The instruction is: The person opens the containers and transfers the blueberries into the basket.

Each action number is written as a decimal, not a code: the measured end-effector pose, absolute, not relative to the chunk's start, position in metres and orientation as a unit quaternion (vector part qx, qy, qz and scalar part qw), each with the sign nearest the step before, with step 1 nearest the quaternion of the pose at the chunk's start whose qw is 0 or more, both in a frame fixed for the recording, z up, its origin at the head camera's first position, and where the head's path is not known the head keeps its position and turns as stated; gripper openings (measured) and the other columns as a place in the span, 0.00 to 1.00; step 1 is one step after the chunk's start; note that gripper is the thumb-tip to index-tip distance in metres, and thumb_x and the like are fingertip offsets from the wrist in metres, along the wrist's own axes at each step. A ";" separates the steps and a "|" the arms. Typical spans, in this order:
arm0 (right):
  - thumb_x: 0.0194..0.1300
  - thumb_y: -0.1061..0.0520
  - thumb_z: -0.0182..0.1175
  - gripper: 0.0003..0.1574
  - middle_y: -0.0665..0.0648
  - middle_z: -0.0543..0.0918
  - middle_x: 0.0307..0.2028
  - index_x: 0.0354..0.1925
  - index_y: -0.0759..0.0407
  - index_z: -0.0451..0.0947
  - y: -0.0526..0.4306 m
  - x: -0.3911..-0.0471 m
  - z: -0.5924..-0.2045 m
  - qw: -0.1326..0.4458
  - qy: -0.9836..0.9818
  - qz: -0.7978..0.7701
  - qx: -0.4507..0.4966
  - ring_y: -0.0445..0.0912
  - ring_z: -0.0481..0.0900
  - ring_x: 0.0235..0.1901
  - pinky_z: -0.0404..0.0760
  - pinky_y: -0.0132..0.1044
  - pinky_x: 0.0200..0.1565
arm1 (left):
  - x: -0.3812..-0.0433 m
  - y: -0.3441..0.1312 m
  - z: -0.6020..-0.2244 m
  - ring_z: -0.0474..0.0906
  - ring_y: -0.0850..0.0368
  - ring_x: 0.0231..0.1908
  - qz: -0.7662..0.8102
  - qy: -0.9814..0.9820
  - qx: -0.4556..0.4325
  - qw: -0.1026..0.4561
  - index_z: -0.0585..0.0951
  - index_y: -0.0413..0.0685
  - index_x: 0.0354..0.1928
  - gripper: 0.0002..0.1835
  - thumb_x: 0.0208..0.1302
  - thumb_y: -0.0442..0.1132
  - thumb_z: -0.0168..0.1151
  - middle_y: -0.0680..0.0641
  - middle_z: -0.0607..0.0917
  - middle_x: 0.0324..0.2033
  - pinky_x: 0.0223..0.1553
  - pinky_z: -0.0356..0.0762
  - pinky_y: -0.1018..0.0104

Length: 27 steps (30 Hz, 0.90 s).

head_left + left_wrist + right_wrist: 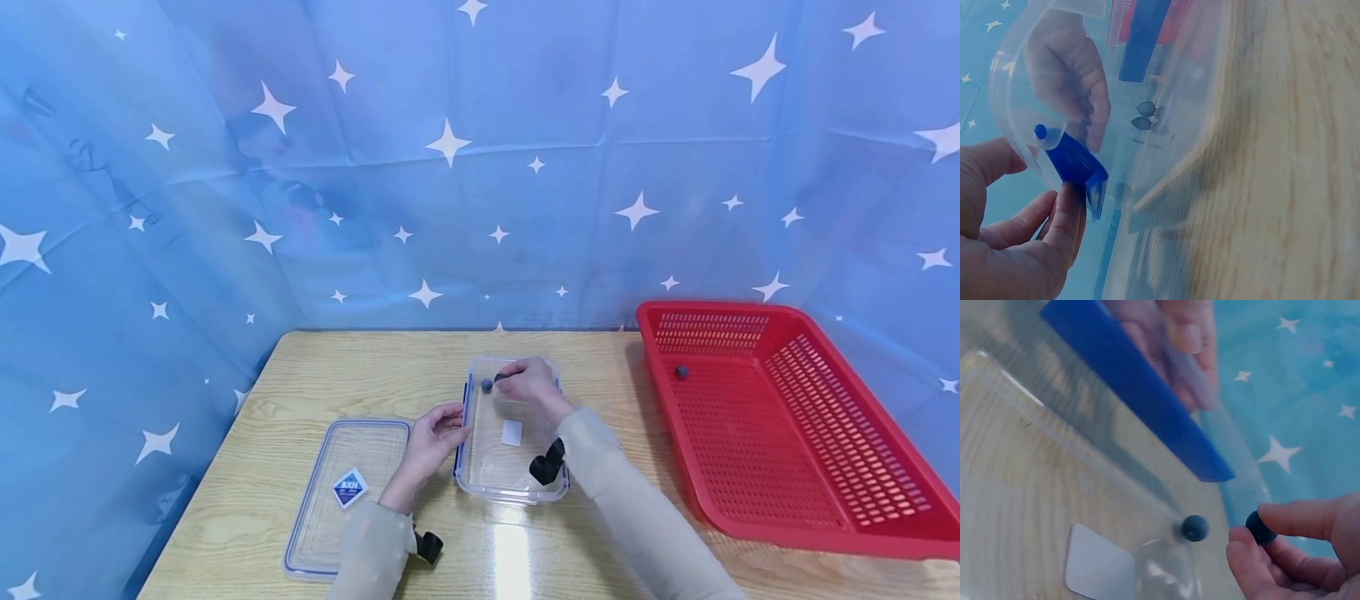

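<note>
A clear lidless storage box with blue latches stands on the table. My left hand grips its left side; in the left wrist view the fingers touch a blue latch. Over the far end of the box, my right hand pinches a dark blueberry between thumb and fingers. Another blueberry lies on the box floor close by, also visible in the head view. A pale square label shows on the box bottom.
Left of the box lies its clear lid with a blue-and-white sticker, partly under my left forearm. To the right stands a red slotted basket with one blueberry inside. A blue starry curtain hangs behind the table.
</note>
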State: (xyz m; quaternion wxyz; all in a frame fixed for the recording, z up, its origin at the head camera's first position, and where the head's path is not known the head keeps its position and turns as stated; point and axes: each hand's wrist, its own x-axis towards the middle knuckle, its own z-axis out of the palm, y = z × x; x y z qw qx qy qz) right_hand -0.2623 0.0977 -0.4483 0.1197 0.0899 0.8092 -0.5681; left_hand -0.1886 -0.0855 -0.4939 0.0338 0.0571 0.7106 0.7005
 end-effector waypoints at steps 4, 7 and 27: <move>0.55 0.67 0.63 0.16 0.66 0.81 0.42 0.44 0.71 0.78 0.106 -0.260 -0.445 0.110 0.802 -0.581 0.079 0.52 0.82 0.36 0.83 0.39 0.40 | -0.188 -0.085 -0.494 0.74 0.37 0.48 0.698 0.713 0.059 0.032 0.70 0.22 0.53 0.21 0.57 0.24 0.59 0.27 0.76 0.47 0.45 0.76 0.76; 0.57 0.67 0.61 0.17 0.68 0.80 0.44 0.46 0.73 0.76 0.113 -0.258 -0.444 0.115 0.791 -0.597 0.067 0.57 0.81 0.40 0.81 0.45 0.45 | -0.188 -0.085 -0.494 0.73 0.36 0.49 0.699 0.712 0.058 0.033 0.71 0.22 0.53 0.21 0.57 0.24 0.59 0.26 0.76 0.47 0.45 0.76 0.75; 0.60 0.62 0.61 0.22 0.62 0.82 0.42 0.51 0.71 0.74 0.163 -0.241 -0.403 0.080 0.797 -0.598 0.008 0.45 0.80 0.38 0.80 0.39 0.46 | -0.187 -0.085 -0.493 0.74 0.37 0.48 0.701 0.710 0.062 0.033 0.70 0.21 0.52 0.21 0.57 0.23 0.60 0.26 0.75 0.47 0.43 0.76 0.76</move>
